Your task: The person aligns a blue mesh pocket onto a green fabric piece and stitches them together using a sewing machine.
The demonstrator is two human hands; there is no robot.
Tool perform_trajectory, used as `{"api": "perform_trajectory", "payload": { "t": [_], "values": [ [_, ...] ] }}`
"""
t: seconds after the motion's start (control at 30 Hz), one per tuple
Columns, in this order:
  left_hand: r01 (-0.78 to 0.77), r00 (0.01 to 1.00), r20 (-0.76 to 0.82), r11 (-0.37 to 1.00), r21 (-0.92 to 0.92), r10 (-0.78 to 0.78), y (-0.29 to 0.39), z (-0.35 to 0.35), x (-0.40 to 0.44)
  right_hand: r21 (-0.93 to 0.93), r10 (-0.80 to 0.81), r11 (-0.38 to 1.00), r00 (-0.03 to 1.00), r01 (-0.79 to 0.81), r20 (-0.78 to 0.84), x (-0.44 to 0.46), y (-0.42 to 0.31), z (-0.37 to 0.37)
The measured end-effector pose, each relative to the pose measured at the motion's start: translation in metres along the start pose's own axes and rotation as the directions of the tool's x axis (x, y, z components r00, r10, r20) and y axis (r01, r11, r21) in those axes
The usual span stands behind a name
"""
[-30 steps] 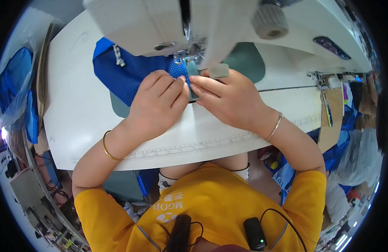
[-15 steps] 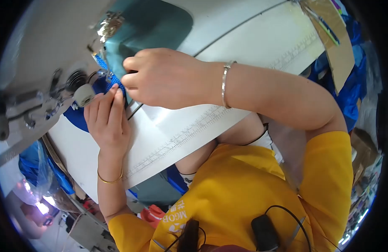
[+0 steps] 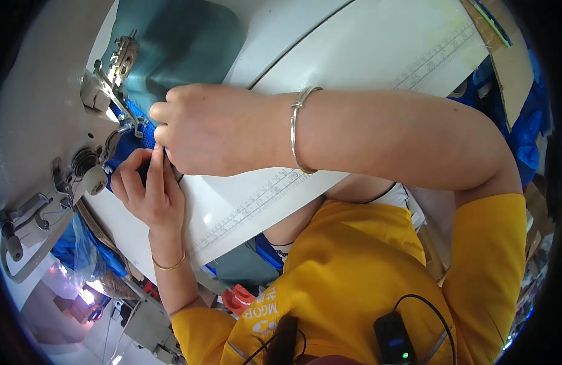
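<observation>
A piece of blue fabric [image 3: 128, 145] with a textured blue strip lies under the needle area of a sewing machine [image 3: 25, 115]. My left hand [image 3: 152, 191], with a gold bangle at the wrist, is closed at the near edge of the fabric, its fingertips pressed together. Over the right side of the cloth, my right hand [image 3: 202, 131] is curled with its knuckles up and appears to grip the fabric; its fingertips are mostly hidden. Both hands nearly touch. Just left of them is the metal presser foot assembly [image 3: 132, 125].
A teal sheet [image 3: 177, 42] lies behind my right hand. The white table [image 3: 244, 201] carries printed ruler markings. Cardboard [image 3: 509, 73] with pens is at the far right corner. Blue plastic [image 3: 524, 146] hangs beyond the table edge. The machine's tension dial [image 3: 85, 163] juts out near my left hand.
The view has shifted, with the machine's needle parts now more exposed. My hands stay close together at the blue fabric, and the left fingers are more bent.
</observation>
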State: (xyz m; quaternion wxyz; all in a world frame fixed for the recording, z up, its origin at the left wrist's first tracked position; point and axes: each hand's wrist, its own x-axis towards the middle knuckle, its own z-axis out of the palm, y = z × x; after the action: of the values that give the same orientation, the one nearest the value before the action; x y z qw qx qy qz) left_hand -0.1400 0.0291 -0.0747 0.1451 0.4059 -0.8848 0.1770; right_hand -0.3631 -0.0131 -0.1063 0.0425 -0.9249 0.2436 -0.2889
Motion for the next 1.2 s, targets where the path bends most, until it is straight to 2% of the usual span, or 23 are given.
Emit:
{"api": "perform_trajectory", "payload": {
  "t": [0.07, 0.17, 0.23, 0.27, 0.3, 0.37, 0.43, 0.5, 0.7, 0.9, 1.0, 1.07, 1.2],
  "values": [
    [0.023, 1.0, 0.008, 0.998, 0.058, -0.024, 0.002, -0.004, -0.002, 0.002, -0.017, 1.0, 1.0, 0.017, -0.009, 0.002, 0.0, 0.001],
    [0.03, 0.999, -0.037, 0.999, 0.046, -0.028, 0.005, -0.003, 0.002, 0.001, -0.066, 0.998, 0.994, 0.066, -0.083, 0.001, 0.002, 0.006],
    [0.064, 0.995, -0.075, 0.998, -0.014, -0.065, 0.003, 0.001, -0.002, -0.015, -0.041, 0.999, 0.997, 0.04, -0.058, 0.002, 0.003, 0.004],
    [0.077, 0.99, -0.112, 0.994, -0.078, -0.085, 0.003, 0.003, -0.003, -0.005, -0.041, 0.999, 0.999, 0.041, 0.009, 0.002, 0.004, 0.001],
    [0.1, 0.986, -0.125, 0.993, -0.065, -0.108, 0.004, 0.004, -0.003, -0.006, -0.071, 0.997, 0.997, 0.071, 0.015, 0.002, 0.005, 0.002],
    [0.112, 0.98, -0.139, 0.976, -0.188, -0.139, 0.005, 0.004, -0.004, -0.035, -0.062, 0.998, 0.992, 0.059, -0.108, 0.002, 0.007, 0.009],
    [0.122, 0.973, -0.169, 0.973, -0.194, -0.156, 0.006, 0.007, -0.004, -0.015, -0.067, 0.998, 0.988, 0.065, -0.139, 0.003, 0.005, 0.011],
    [0.111, 0.976, -0.162, 0.969, -0.221, -0.149, 0.007, 0.008, -0.006, -0.002, -0.027, 1.0, 0.991, 0.027, -0.133, 0.002, 0.005, 0.008],
    [0.17, 0.958, -0.168, 0.932, -0.32, -0.232, 0.003, 0.005, -0.005, 0.022, -0.075, 0.997, 0.996, 0.076, -0.055, 0.003, 0.005, -0.006],
    [0.256, 0.948, -0.075, 0.881, -0.398, -0.31, -0.001, -0.002, -0.005, 0.032, -0.053, 0.998, 0.998, 0.054, -0.032, 0.005, 0.003, -0.008],
    [0.202, 0.964, -0.086, 0.901, -0.384, -0.253, -0.006, -0.005, -0.004, 0.021, -0.034, 0.999, 0.999, 0.034, -0.026, 0.006, 0.002, -0.008],
    [0.131, 0.984, -0.075, 0.939, -0.319, -0.163, -0.006, -0.01, -0.002, 0.015, -0.032, 0.999, 0.999, 0.033, -0.04, 0.006, 0.002, -0.007],
    [0.09, 0.983, -0.132, 0.963, -0.256, -0.127, -0.005, -0.006, -0.004, -0.012, -0.033, 0.999, 0.999, 0.033, -0.022, 0.006, 0.002, -0.009]
  ]
}}
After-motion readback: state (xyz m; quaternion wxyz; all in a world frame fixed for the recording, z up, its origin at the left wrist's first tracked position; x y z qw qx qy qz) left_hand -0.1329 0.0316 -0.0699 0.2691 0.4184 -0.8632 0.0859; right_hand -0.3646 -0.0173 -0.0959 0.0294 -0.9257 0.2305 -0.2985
